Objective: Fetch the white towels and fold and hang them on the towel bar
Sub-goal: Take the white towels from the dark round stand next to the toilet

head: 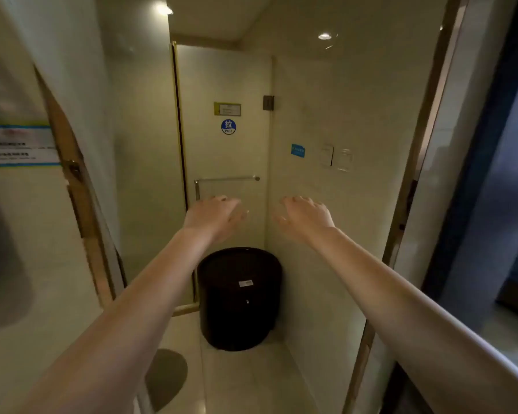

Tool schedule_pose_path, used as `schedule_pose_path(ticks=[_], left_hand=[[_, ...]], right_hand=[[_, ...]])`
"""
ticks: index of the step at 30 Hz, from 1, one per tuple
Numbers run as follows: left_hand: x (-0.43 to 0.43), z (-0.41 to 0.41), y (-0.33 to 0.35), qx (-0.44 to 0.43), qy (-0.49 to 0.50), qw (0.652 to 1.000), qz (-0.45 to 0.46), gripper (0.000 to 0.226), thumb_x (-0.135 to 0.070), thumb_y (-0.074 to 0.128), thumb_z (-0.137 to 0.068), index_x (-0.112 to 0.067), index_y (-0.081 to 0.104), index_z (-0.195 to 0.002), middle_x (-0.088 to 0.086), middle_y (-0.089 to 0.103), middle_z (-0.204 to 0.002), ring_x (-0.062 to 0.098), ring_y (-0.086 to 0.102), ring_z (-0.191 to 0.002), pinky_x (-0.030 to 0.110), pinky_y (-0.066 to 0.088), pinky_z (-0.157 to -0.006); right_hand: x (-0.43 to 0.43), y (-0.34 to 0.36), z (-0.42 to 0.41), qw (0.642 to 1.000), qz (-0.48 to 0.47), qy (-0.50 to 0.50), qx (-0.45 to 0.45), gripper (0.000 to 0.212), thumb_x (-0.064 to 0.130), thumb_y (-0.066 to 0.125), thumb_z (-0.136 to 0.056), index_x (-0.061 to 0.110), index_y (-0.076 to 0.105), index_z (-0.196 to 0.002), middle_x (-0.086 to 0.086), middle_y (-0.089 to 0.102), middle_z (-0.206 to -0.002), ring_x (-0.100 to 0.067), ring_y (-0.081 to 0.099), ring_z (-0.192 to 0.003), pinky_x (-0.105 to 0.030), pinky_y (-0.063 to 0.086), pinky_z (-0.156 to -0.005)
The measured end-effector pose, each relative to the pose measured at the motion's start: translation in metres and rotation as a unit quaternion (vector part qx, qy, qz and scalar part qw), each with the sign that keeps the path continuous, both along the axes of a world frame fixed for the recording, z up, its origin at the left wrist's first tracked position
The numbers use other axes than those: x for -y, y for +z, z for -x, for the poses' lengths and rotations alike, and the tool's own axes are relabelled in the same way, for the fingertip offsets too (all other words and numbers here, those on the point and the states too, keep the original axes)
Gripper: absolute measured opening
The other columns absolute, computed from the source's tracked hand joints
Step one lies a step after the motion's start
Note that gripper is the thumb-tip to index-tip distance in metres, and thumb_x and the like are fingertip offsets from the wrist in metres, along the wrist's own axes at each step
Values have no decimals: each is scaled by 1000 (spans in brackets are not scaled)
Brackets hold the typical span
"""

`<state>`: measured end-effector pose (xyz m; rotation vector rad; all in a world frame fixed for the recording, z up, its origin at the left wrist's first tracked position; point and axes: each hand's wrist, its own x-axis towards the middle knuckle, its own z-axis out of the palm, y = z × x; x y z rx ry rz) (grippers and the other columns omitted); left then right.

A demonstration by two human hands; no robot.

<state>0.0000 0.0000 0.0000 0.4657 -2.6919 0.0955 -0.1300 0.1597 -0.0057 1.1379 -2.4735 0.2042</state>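
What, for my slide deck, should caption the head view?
Open left hand and right hand reach toward the bare towel bar above a black bin.

single head-worn wide-angle view, looking forward and slightly down past both outstretched hands (257, 215) toward far glass door (225, 144), bin (240, 297) below.

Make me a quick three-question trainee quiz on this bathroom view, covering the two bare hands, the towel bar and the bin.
1. True or false: a white towel already hangs on the chrome metal towel bar.
2. What do the left hand and right hand hold? A) a towel B) nothing C) the bar
3. Fill in: the dark round bin stands ____ the bar.
Key: 1 false; 2 B; 3 below.
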Motion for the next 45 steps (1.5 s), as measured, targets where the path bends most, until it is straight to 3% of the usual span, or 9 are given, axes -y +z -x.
schedule_pose_path(ticks=[6,10,16,25,30,36,45], left_hand=[[27,59,-8,14,28,1000,5,54,-54,25,-97,-25,42,-138,5,51,-137,27,50,-123,42,46,-94],[61,108,-9,14,45,999,3,54,-55,23,-97,-27,41,-139,3,49,-139,25,47,-126,41,43,-96],[106,183,-7,2,50,999,-14,54,-56,23,-96,-28,42,-138,3,51,-136,25,49,-124,43,45,-94],[172,278,-18,-2,73,997,-8,53,-55,25,-96,-29,44,-137,2,53,-134,24,51,-121,40,44,-94],[222,329,-24,-1,116,993,-8,52,-55,26,-96,-29,44,-138,2,52,-134,25,51,-121,39,46,-93],[274,387,-30,-13,155,988,4,49,-54,29,-96,-29,49,-133,0,56,-128,23,53,-118,38,48,-91],[353,436,-50,-6,192,981,-3,49,-54,28,-95,-29,49,-133,1,58,-127,23,54,-115,39,47,-90]], right_hand=[[29,-8,57,1000,-7,3,27,50,51,34,-97,18,50,-131,-6,60,-121,-26,58,-109,-41,47,-91],[61,-8,109,1000,-30,8,-7,50,50,32,-98,17,49,-131,-7,59,-121,-26,58,-107,-38,46,-85],[112,6,181,999,-37,3,-6,55,52,29,-99,18,41,-140,-6,54,-131,-25,51,-119,-42,42,-96],[186,0,288,999,-39,24,-8,54,53,27,-99,18,43,-137,-7,53,-127,-25,52,-116,-41,42,-92],[240,-10,353,997,-53,62,-11,56,54,24,-99,20,40,-141,-9,44,-142,-26,44,-127,-41,38,-98],[305,-20,430,995,-29,97,-26,53,54,31,-98,17,49,-132,-9,52,-134,-29,48,-125,-42,39,-101],[403,-38,490,989,-30,144,-6,51,53,33,-97,19,49,-131,-7,55,-128,-26,49,-121,-40,37,-97]])
